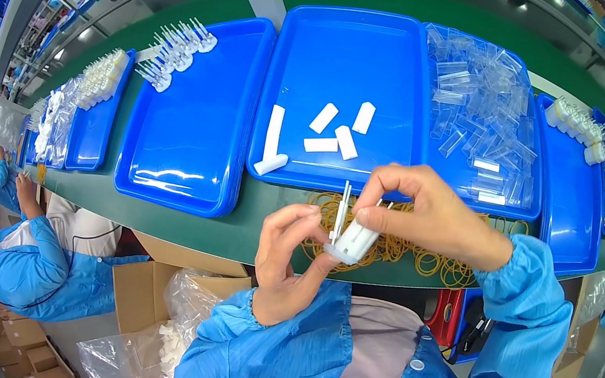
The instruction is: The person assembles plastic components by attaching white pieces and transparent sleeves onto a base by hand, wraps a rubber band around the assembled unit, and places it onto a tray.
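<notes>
Hands meet just above the near edge of the green tabletop, working together on a small white plastic bundle. The left hand supports it from below, thumb and forefinger pinching its rounded lower end, while the right hand comes over the top, its fingers pressed together on the upper part where thin white stems stick up. Whether a band already sits around the bundle cannot be told. Directly behind the hands lies a loose heap of yellow rubber bands on the tabletop, and beyond that a middle blue tray holds several short white tubes. To the right, clear plastic sleeves are piled in another blue tray; to the left, a further blue tray carries white pronged parts at its far corner. By the look of it, the step in hand is gathering and squaring the pieces into one bundle. The next move likely calls for a firm one-handed pinch so the other hand can free itself without the stems slipping askew.
</notes>
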Available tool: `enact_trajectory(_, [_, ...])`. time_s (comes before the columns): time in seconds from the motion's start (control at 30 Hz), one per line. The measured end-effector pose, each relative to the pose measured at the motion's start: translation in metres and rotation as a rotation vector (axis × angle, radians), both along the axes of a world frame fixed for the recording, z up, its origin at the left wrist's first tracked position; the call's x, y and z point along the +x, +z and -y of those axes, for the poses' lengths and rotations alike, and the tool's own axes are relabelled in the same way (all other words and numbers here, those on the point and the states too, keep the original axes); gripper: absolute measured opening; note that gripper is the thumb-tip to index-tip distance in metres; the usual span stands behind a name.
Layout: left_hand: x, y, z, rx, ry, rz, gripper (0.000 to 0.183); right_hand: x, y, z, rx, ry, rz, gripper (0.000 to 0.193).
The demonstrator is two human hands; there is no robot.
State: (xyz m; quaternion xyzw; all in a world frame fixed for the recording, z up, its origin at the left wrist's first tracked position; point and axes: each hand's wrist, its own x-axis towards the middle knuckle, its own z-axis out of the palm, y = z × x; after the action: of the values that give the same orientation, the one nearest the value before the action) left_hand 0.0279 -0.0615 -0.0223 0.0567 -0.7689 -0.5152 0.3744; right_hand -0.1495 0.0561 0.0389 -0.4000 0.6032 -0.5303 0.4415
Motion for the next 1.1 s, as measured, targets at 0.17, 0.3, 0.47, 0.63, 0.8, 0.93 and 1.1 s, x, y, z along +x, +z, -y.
enact_trajectory(0.17, [0.005,0.0,-0.003,0.194,0.007,0.071,0.042,0.008,0.005,-0.004,0.041,-0.005,0.023,0.016])
enact_trajectory(0.3, [0.009,-0.007,0.007,0.126,-0.11,0.17,0.026,-0.011,0.001,0.008,-0.014,0.038,-0.409,0.011])
enact_trajectory(0.47, [0.002,0.0,0.005,0.359,-0.116,0.173,0.019,-0.047,-0.032,0.041,-0.127,-0.263,-1.563,0.009])
enact_trajectory(0.63, [0.004,-0.006,0.008,0.271,-0.095,0.209,0.018,-0.057,-0.061,0.059,-0.098,-0.033,-1.97,0.009])
enact_trajectory(0.8, [0.004,0.001,0.007,0.269,-0.073,0.214,0.017,-0.05,-0.066,0.064,0.145,0.125,-2.043,0.007])
enact_trajectory(0.93, [0.004,0.002,0.007,0.134,-0.036,0.147,0.018,-0.057,-0.059,0.05,-0.01,-0.116,-1.392,0.013])
enact_trajectory(1.1, [0.01,0.01,0.004,-0.027,0.005,0.127,0.021,-0.027,-0.018,0.029,-0.067,-0.262,0.162,0.033])
